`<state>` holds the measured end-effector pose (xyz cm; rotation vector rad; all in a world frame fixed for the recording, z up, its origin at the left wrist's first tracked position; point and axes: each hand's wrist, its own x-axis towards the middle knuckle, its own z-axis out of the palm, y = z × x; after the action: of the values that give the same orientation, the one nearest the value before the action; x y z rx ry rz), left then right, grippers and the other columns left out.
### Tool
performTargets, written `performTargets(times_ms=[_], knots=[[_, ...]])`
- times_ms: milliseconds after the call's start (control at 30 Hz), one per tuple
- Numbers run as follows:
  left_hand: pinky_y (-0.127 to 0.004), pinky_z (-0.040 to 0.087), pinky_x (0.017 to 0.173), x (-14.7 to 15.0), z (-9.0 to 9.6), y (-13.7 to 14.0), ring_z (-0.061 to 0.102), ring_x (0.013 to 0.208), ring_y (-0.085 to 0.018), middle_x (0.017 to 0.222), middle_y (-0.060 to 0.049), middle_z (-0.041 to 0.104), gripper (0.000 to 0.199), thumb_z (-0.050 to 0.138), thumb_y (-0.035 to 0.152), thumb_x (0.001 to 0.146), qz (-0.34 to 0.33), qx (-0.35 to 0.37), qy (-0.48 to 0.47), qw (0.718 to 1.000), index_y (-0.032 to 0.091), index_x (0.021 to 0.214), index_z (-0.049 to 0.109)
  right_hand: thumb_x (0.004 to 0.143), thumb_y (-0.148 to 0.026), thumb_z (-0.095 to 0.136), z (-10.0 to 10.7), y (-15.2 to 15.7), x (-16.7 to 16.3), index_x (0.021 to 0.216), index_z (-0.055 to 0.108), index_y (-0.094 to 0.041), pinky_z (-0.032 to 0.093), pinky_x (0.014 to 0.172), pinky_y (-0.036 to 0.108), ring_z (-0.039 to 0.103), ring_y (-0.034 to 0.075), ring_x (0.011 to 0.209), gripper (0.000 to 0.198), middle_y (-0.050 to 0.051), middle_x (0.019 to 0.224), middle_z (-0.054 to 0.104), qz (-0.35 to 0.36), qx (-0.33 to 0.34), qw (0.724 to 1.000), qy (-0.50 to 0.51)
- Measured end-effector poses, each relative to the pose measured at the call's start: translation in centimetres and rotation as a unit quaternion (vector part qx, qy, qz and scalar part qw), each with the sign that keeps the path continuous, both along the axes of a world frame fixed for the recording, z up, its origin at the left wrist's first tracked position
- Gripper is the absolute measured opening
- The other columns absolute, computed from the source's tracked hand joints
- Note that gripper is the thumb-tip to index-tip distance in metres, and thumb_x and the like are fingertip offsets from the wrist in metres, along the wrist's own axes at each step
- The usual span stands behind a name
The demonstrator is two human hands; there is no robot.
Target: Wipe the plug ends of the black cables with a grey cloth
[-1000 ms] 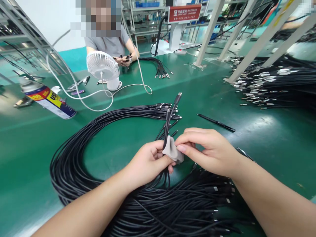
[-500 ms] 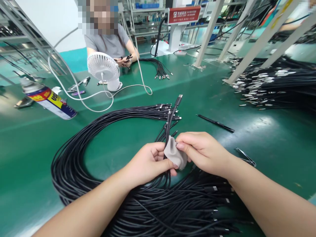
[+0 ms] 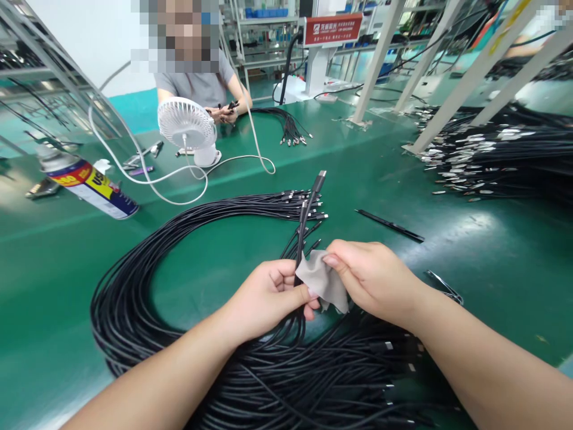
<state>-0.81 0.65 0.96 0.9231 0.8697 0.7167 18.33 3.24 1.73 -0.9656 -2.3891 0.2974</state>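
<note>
My left hand [image 3: 273, 295] is closed around a few black USB cables [image 3: 302, 230], whose metal-tipped plugs point up and away. A grey cloth [image 3: 326, 279] is pinched in my right hand [image 3: 371, 272], beside the held cables. The cloth's left edge reaches my left thumb; whether that thumb presses on it I cannot tell. Below both hands lies a big curved bundle of black cables [image 3: 129, 280], with plugs at its far end and more at the lower right.
A spray can [image 3: 96, 186] and a white fan [image 3: 185, 122] with its cord stand at the left. Black tweezers [image 3: 389, 226] and a metal clip-like tool [image 3: 443, 286] lie right. More cables [image 3: 496, 149] are piled behind posts. Across the table a person [image 3: 197, 77] holds small dark parts.
My right hand has shifted slightly right, drawing the cloth out wider and a little away from the cables. My left hand and its cables have moved slightly left.
</note>
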Motion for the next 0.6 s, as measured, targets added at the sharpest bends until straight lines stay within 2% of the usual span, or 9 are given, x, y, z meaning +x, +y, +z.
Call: performTargets(times_ms=[267,367,500,600], knots=[[-0.022,0.048,0.058,-0.1,-0.4,0.0,0.062,0.053,-0.010,0.063,-0.001,0.067,0.029,0.082,0.035,0.070,0.000,0.012,0.019,1.000,0.012,0.073,0.064,0.099,-0.024,0.035,-0.6,0.3,0.2,0.068,0.047,-0.020,0.033,0.050,0.027,0.045,0.012,0.048,0.034,-0.001,0.054,0.050,-0.009,0.078,0.995,-0.056],[-0.021,0.048,0.058,-0.1,-0.5,0.0,0.062,0.053,-0.010,0.063,-0.001,0.067,0.032,0.082,0.038,0.070,0.005,0.014,0.021,1.000,0.012,0.074,0.063,0.099,-0.024,0.034,-0.5,0.4,0.1,0.067,0.047,-0.020,0.033,0.049,0.027,0.046,0.012,0.047,0.035,-0.001,0.053,0.050,-0.018,0.091,0.995,-0.040],[-0.021,0.048,0.056,-0.1,-0.3,0.0,0.062,0.051,-0.010,0.061,0.000,0.066,0.038,0.084,0.041,0.066,0.025,-0.001,0.025,0.999,0.013,0.072,0.060,0.099,-0.029,0.037,0.5,0.7,0.2,0.070,0.049,-0.021,0.035,0.047,0.025,0.049,0.012,0.047,0.033,-0.001,0.054,0.053,-0.089,0.088,0.988,0.087],[-0.021,0.048,0.056,-0.1,-0.2,0.0,0.062,0.051,-0.010,0.060,0.000,0.066,0.041,0.085,0.044,0.064,0.029,-0.004,0.027,0.999,0.013,0.072,0.059,0.099,-0.039,0.043,0.9,1.0,0.8,0.074,0.053,-0.021,0.040,0.048,0.025,0.053,0.013,0.051,0.032,0.000,0.058,0.057,-0.153,-0.020,0.961,0.230]])
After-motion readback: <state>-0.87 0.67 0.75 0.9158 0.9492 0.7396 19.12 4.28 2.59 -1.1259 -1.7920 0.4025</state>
